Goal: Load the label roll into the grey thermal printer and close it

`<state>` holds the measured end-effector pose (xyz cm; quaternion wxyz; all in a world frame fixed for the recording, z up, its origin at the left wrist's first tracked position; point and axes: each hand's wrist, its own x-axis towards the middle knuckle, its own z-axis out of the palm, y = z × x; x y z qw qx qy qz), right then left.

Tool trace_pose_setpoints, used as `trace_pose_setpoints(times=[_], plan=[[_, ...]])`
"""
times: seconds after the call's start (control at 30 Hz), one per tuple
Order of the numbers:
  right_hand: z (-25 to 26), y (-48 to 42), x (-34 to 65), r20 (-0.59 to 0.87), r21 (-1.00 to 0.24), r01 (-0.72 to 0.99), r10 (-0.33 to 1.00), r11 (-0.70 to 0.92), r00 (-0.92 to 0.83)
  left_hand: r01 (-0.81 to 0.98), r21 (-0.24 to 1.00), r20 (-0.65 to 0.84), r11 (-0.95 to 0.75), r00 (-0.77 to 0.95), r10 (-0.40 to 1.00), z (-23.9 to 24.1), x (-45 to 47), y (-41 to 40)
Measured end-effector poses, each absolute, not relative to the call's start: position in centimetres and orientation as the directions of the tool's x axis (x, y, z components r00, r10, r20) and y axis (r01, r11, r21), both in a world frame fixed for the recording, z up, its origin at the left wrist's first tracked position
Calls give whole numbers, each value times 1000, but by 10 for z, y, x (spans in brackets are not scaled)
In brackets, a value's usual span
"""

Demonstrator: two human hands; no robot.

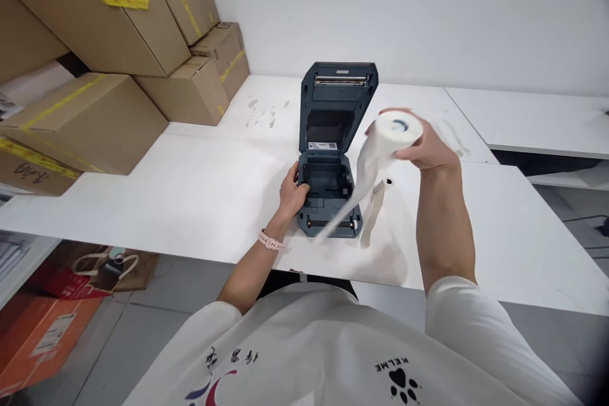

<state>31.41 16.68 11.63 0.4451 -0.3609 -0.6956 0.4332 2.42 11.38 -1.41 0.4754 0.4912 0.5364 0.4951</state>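
A dark blue-grey label printer (328,181) stands on the white table (190,196) with its lid (335,104) raised upright. My left hand (294,193) grips the printer's left edge, fingers curled over the rim of the empty paper bay. My right hand (423,143) holds a white paper roll (392,133) in the air to the right of the lid. A loose strip (354,193) hangs from the roll down across the printer's front right corner. A second white strip lies on the table beside the printer.
Several cardboard boxes (109,32) with yellow tape are stacked at the left and back left. A second white table (537,120) adjoins at the right. Under the table's left end sit an orange box (42,330) and a bag (109,266).
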Motion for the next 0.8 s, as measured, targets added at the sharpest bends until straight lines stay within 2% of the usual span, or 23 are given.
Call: trace_pose_setpoints(times=[0.1, 0.17, 0.27, 0.4, 0.57, 0.7, 0.8], plan=[[90, 192, 341, 393, -919, -9, 916, 394, -76, 44, 998, -51, 55, -79, 996, -14, 24, 114], [66, 212, 353, 355, -934, 2, 933, 356, 59, 33, 998, -59, 62, -82, 995, -15, 25, 115], [30, 234, 365, 219, -975, 22, 957, 219, 189, 26, 997, -65, 67, -81, 995, -14, 25, 115], [-3, 240, 375, 85, -996, -7, 978, 88, 193, 37, 997, -59, 63, -88, 994, -8, 26, 112], [-19, 237, 382, 53, -999, 7, 981, 52, 188, 27, 995, -90, 93, -92, 992, 2, 27, 108], [1, 228, 407, 114, -993, 5, 969, 116, 221, 21, 996, -85, 87, -96, 992, 4, 28, 108], [32, 196, 454, 221, -974, 11, 939, 227, 264, 22, 997, -74, 76, -89, 993, 4, 28, 108]])
